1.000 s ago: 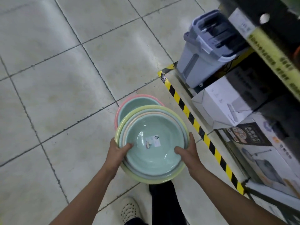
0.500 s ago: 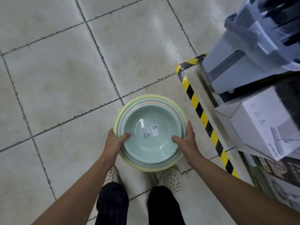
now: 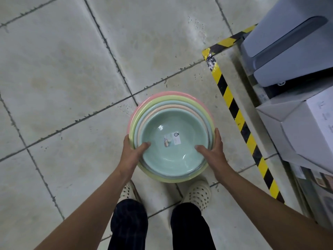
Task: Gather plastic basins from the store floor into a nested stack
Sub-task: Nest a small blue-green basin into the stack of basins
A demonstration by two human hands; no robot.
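Note:
A nested stack of basins [image 3: 171,141] is in both my hands above the tiled floor. The innermost basin is pale teal with a small label [image 3: 172,141] on its bottom; peach, light blue and yellow-green rims ring it. A pink basin rim [image 3: 144,102] shows around the far and left side of the stack, under it. My left hand [image 3: 132,152] grips the left rim, thumb inside the bowl. My right hand [image 3: 212,150] grips the right rim the same way.
Yellow-black hazard tape [image 3: 239,120] runs along the floor on the right, edging a low shelf base. A grey plastic bin [image 3: 288,51] and a white cardboard box [image 3: 306,134] sit there. My two feet in white perforated shoes [image 3: 198,193] stand just behind the stack.
The stack has come down over the pink basin that stood apart on the floor a second ago; its rim now rings the stack. The view has tilted more straight down.

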